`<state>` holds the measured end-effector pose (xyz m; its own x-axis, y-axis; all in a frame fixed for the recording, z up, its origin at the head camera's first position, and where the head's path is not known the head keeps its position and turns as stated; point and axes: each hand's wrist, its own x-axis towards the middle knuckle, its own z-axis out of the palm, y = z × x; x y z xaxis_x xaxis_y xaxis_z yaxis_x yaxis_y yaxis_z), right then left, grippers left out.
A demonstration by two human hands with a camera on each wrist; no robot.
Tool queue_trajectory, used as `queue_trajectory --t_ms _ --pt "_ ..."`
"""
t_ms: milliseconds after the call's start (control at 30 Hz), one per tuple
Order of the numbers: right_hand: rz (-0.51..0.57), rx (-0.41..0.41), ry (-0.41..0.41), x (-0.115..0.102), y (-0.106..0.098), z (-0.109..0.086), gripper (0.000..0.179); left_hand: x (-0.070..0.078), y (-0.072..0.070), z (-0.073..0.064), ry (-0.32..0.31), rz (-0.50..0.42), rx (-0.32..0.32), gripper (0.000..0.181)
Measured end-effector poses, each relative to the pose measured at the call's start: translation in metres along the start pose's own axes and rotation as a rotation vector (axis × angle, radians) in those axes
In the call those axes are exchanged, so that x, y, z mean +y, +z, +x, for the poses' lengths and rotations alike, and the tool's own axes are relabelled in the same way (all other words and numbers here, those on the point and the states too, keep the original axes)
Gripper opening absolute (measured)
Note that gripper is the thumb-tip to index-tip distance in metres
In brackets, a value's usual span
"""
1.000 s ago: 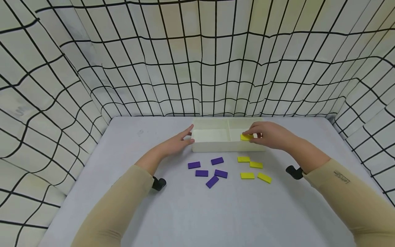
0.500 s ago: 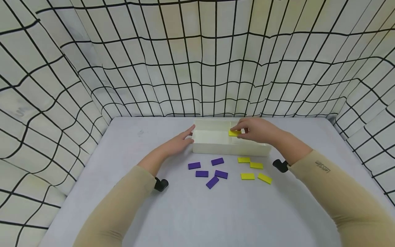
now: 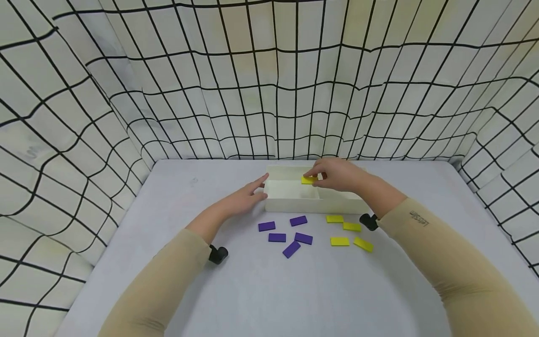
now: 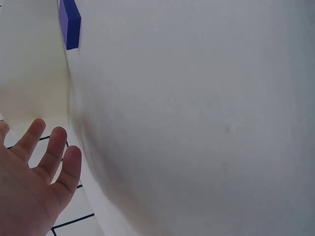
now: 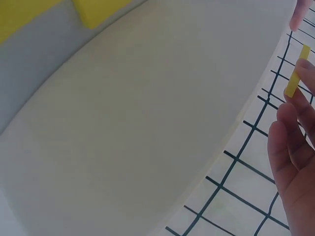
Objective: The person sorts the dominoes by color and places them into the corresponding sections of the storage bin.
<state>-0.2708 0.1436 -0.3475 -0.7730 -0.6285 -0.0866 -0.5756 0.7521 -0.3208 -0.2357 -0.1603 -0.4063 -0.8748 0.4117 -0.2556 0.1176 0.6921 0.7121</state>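
A long white box point(image 3: 290, 206), split by a divider, sits near the table's far edge. My right hand point(image 3: 343, 178) reaches over it and pinches a yellow block point(image 3: 308, 180) between thumb and fingertips, above the left compartment close to the divider. The right wrist view shows that yellow block point(image 5: 294, 84) edge-on, with the other fingers loosely bent below. Spread at the box's left end, my left hand point(image 3: 243, 200) has its fingertips right at the wall. Its fingers look relaxed and hold nothing in the left wrist view, next to the box wall point(image 4: 29, 73).
In front of the box, several purple blocks point(image 3: 277, 238) lie scattered on the white tabletop point(image 3: 261, 299). To their right are several yellow blocks point(image 3: 339, 241). A white backdrop with a black grid net point(image 3: 294, 98) rises behind the table and along both sides.
My right hand has carried the yellow block leftward from the right compartment, past the divider. The box's right end has shifted slightly toward me and to the right. The left hand stays at its end.
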Motion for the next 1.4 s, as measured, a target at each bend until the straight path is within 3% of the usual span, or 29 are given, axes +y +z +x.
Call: queue_trajectory --t_ms 300,633,1400 --pt "-0.013 -0.021 0.001 -0.004 0.003 0.012 0.033 -0.005 -0.007 0.0 0.023 0.084 -0.012 0.068" --pt "0.002 -0.074 0.001 -0.012 0.01 0.024 0.033 -0.009 -0.014 0.004 0.003 0.212 0.034 0.07" --pt "-0.017 -0.092 -0.04 -0.019 0.014 0.042 0.033 -0.004 -0.015 0.011 0.045 0.223 0.059 0.055"
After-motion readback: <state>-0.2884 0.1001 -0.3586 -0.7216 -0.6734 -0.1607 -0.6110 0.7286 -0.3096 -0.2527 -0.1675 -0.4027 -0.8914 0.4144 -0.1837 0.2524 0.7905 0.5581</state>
